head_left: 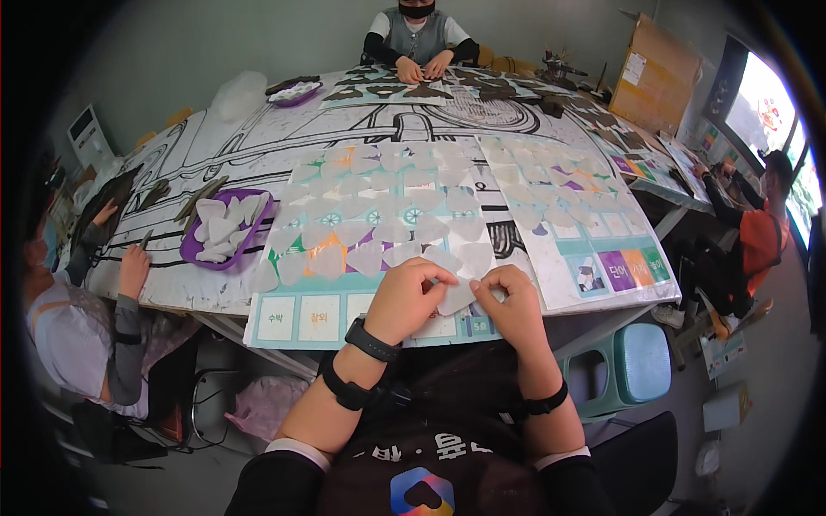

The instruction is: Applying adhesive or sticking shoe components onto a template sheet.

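Observation:
A thin whitish rounded piece (456, 297) is held up between my hands over the near edge of the table. My left hand (408, 297) pinches its left side, and my right hand (511, 303) is closed at its right edge. Under and beyond my hands lies a printed sheet (280, 320) with colored pictures and boxes. Rows of similar translucent white pieces (379, 209) cover most of it. A second printed sheet (594, 225) to the right bears more such pieces. What the held piece is made of, I cannot tell.
A purple tray (268, 225) of white pieces stands to the left. Co-workers sit at the left (82, 331), across the table (418, 47) and at the right (761, 232). A teal stool (641, 365) is by the table's right front. A cardboard box (658, 73) stands at far right.

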The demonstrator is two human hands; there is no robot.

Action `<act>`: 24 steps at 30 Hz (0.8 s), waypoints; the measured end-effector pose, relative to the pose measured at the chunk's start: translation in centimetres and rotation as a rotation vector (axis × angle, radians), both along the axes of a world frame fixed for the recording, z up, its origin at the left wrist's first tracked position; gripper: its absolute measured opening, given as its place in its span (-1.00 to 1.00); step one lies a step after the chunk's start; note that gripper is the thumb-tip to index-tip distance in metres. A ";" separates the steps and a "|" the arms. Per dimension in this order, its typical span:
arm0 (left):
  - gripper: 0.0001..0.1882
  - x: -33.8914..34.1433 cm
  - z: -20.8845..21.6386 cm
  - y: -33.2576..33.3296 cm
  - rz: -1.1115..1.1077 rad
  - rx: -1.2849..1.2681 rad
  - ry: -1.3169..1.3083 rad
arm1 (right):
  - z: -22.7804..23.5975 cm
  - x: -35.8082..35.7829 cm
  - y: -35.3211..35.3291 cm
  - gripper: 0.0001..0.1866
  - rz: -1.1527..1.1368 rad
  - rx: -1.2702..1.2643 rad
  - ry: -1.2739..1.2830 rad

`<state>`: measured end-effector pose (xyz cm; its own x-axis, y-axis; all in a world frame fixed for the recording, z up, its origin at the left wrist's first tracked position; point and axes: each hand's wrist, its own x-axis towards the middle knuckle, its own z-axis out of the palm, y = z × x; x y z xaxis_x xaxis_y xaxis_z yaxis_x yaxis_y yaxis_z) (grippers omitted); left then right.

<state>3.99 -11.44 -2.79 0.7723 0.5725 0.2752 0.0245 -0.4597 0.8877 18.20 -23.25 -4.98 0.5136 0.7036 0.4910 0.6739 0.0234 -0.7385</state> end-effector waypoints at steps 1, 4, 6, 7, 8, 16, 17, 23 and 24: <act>-0.85 -0.2 -0.3 0.2 -0.010 0.089 0.043 | -0.1 0.1 0.1 -0.85 -0.001 -0.004 0.006; -0.84 -0.6 -0.7 0.1 0.011 0.152 0.061 | -0.4 0.1 0.1 -0.87 0.030 -0.005 -0.098; -0.83 -0.8 -0.8 0.0 0.026 0.201 0.076 | -0.2 -0.1 -0.1 -0.88 0.040 -0.073 -0.138; -0.82 -1.0 -0.7 0.0 0.028 0.211 0.094 | 0.1 -0.4 -0.3 -0.88 0.040 -0.075 -0.137; -0.82 -1.1 -0.6 -0.1 0.029 0.220 0.112 | 0.3 -0.6 -0.4 -0.88 0.038 -0.104 -0.135; -0.80 -0.7 -1.2 0.2 0.048 0.234 0.086 | 0.6 -0.9 -0.4 -0.89 0.011 -0.147 -0.137; -0.79 -0.6 -1.3 0.2 0.049 0.268 0.079 | 0.6 -1.0 -0.4 -0.89 0.004 -0.156 -0.138; -0.79 -0.3 -1.7 0.2 0.064 0.319 0.085 | 0.7 -1.2 -0.4 -0.89 -0.009 -0.169 -0.143; -0.79 -0.3 -1.6 0.1 0.066 0.319 0.085 | 0.7 -1.2 -0.4 -0.89 -0.013 -0.173 -0.144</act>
